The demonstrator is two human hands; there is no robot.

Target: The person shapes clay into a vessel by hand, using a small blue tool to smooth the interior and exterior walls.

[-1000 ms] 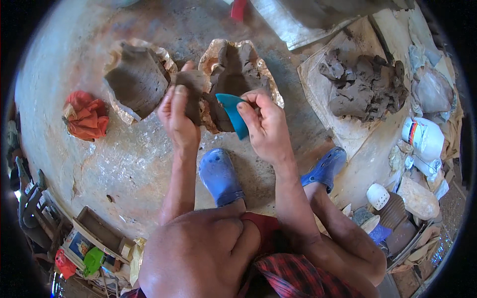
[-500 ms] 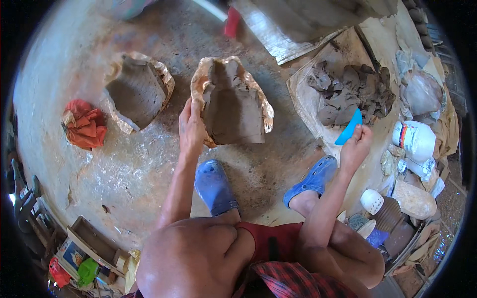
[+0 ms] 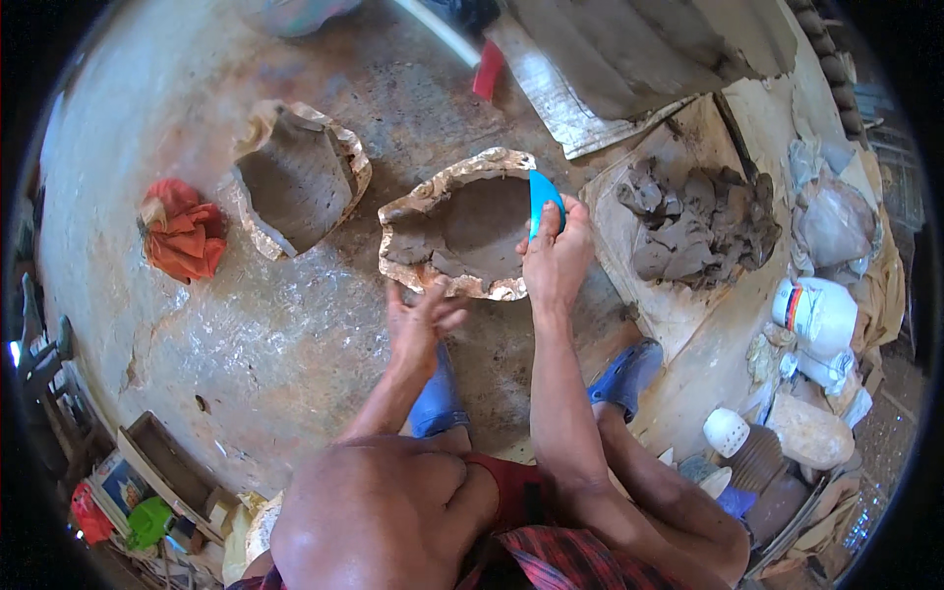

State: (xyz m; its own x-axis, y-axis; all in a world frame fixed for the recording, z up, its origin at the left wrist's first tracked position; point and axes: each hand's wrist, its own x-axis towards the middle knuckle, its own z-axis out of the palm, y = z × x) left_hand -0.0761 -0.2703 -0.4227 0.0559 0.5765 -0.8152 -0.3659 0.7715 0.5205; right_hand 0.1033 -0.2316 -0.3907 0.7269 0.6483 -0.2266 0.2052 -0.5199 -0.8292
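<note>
A rough-edged plaster mold lined with grey clay (image 3: 454,277) lies on the floor in front of me, turned sideways. My right hand (image 3: 558,256) grips a blue curved scraper (image 3: 544,189) at the mold's right end. My left hand (image 3: 418,324) is at the near left edge, fingers spread and apart, some just under the rim; whether they touch it is unclear. A second clay-lined mold (image 3: 293,192) sits to the left.
A crumpled red cloth (image 3: 182,231) lies left. Lumps of clay (image 3: 698,221) rest on a board at right, beside white containers (image 3: 816,313) and bags. A clay-covered sheet (image 3: 649,39) is at top right, near a red-headed tool (image 3: 489,69). Blue clogs are on my feet.
The central mold has rotated about a quarter turn. The scraper moved from the clay pile back to the mold. My left hand shifted from the mold's side to below its near left edge, fingers spreading.
</note>
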